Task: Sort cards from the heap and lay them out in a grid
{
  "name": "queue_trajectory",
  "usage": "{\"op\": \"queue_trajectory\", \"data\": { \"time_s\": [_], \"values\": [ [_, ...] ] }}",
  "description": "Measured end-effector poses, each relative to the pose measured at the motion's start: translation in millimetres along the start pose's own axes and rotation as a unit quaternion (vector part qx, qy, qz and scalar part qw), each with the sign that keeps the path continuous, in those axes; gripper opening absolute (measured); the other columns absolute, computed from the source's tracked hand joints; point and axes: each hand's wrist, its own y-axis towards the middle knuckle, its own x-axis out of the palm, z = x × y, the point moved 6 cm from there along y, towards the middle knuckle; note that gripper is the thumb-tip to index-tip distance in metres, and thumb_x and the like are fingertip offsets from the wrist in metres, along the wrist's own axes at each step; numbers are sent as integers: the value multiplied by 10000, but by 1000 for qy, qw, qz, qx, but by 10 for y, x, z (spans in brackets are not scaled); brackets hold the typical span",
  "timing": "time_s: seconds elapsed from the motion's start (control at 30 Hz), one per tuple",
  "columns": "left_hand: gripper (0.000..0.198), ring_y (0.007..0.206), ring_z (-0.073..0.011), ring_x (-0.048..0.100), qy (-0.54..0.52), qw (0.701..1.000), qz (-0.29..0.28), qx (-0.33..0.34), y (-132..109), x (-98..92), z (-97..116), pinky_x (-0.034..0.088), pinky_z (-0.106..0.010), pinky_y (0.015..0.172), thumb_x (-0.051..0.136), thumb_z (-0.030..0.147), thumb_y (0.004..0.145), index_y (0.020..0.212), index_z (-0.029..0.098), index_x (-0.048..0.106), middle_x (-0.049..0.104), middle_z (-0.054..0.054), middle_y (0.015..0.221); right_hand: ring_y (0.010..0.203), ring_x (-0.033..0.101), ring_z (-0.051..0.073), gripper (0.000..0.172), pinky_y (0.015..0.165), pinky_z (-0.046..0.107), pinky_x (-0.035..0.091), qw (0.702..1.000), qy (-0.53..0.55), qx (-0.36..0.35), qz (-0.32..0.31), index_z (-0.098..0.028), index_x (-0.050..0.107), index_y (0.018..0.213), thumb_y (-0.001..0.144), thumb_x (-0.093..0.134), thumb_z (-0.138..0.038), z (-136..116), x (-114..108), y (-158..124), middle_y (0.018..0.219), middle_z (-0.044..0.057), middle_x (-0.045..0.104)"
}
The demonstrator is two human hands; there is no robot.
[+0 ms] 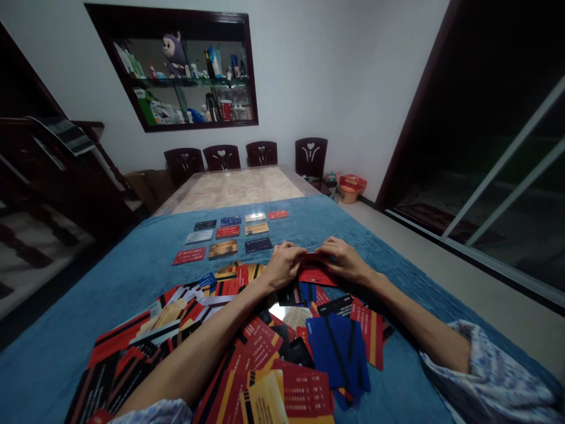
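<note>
My left hand [285,264] and my right hand [342,257] grip the two ends of a red card [311,257], seen nearly edge-on; whether it is one card or a small stack I cannot tell. Just under it a flat red card [316,275] shows its face. Below both hands spreads a loose heap of plastic cards [260,347] in red, black, gold, blue and white, overlapping at all angles. Blue cards [338,347] lie together on the heap's right side. Beyond my left hand, cards stand apart in short rows, among them a dark blue card [258,245] and a gold card [223,249].
A blue cloth [145,259] covers the near part of a long table, whose bare marble-like top [247,185] shows farther off. Dark chairs [311,156] line the far end. A wall shelf [198,79] holds a plush toy and bottles. An orange bucket [348,193] sits on the floor.
</note>
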Motion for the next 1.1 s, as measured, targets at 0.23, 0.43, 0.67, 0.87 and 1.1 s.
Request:
{"op": "queue_trajectory", "data": {
  "time_s": [0.23,0.43,0.67,0.87,1.1],
  "values": [
    [243,999,-203,601,-21,999,36,-28,1,-8,-57,457,-360,919,541,136,893,1032,196,731,705,-66,973,855,592,212,203,790,349,474,1000,16,0,20,-201,729,997,896,556,-230,52,38,-16,890,83,732],
    [232,886,-171,640,-47,995,82,-40,9,-31,-134,508,-306,868,583,107,858,987,188,757,715,-62,945,873,613,216,238,785,345,494,997,46,46,41,-207,721,1024,828,587,-194,162,30,-38,901,69,718],
    [223,863,-158,660,-63,992,105,-35,3,-16,-186,533,-283,856,597,101,849,970,188,762,721,-60,950,837,618,214,154,741,324,490,994,56,70,57,-204,706,876,792,582,-173,230,24,-47,804,53,682],
    [239,917,-170,658,-65,993,89,-44,3,-25,-159,519,-296,899,584,93,846,981,186,758,708,-65,965,844,639,208,101,779,329,504,986,82,73,128,-205,656,863,807,572,-195,177,-96,-40,865,55,685],
    [234,1019,-192,633,-73,995,49,-49,2,-4,-122,494,-325,921,590,122,847,988,204,757,711,-65,1002,830,660,199,123,779,343,514,979,131,58,143,-216,639,956,883,540,-225,102,-104,-22,899,42,702]
  ]
}}
